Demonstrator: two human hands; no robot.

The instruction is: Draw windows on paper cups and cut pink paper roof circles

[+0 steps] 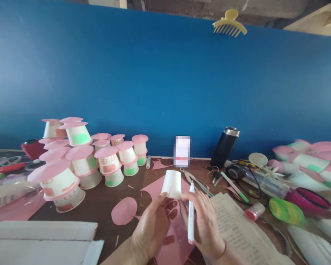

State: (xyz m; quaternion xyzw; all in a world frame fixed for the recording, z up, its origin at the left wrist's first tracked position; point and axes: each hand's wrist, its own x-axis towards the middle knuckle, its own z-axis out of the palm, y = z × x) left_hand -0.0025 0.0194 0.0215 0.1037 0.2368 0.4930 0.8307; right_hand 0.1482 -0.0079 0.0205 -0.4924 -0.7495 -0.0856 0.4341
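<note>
A white paper cup [171,182] stands upside down in front of me, tilted slightly, with a short pink line near its lower edge. My left hand [156,221] has its thumb against the cup's rim, the other fingers curled beneath it. In my right hand [205,221] is a white marker [191,215] with a pink end, its pink tip pointing up and away; fingers of that hand also reach the cup's right rim. Under both hands lies pink paper [176,250] with cut edges. Left of them rests a pink paper circle [124,211].
Stacked cups with pink paper roofs [82,158] fill the left. A black bottle [226,147], keys [215,173], scissors [194,180] and a printed sheet [237,224] lie right of centre. More decorated cups [310,162] are piled far right. A blue panel [160,81] stands behind.
</note>
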